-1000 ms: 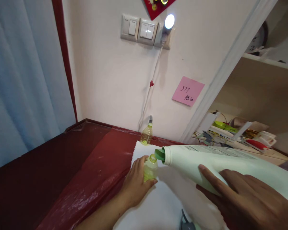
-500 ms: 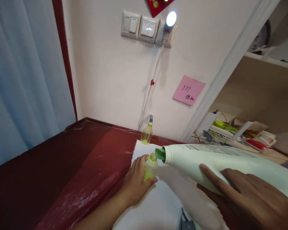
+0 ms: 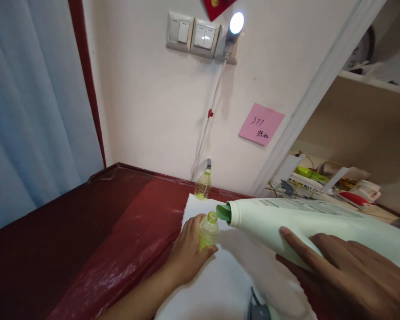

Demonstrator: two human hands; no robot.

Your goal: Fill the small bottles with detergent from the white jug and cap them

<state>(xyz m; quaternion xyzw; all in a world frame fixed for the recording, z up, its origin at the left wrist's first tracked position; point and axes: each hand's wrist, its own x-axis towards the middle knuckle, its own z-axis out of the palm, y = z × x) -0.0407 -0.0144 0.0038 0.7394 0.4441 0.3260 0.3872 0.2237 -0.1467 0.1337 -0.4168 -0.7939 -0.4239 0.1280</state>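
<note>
My left hand (image 3: 190, 249) is wrapped round a small clear bottle (image 3: 208, 233) with a yellow-green tint, upright and uncapped. In my right hand (image 3: 346, 271) is a large pale green jug (image 3: 270, 215), tipped nearly level. Its darker green pouring spout (image 3: 223, 212) points left, just beside the small bottle's mouth, with a slight gap between them. I cannot make out any liquid running from the spout. A white sheet (image 3: 220, 275) lies beneath both. Behind stands a second clear bottle (image 3: 203, 186) with a grey top, against the wall.
At the lower edge a dark grey object (image 3: 259, 309) is partly cut off. A white cable (image 3: 216, 91) hangs from a lit plug (image 3: 235, 26). Shelves with mixed items (image 3: 323, 182) stand at the right, a blue curtain (image 3: 36, 106) at the left. Dark red covering (image 3: 130, 231) lies on the table.
The jug's spout has shifted slightly right, away from the small bottle's mouth, opening a small gap. Both hands keep their hold. The whole view has moved a little.
</note>
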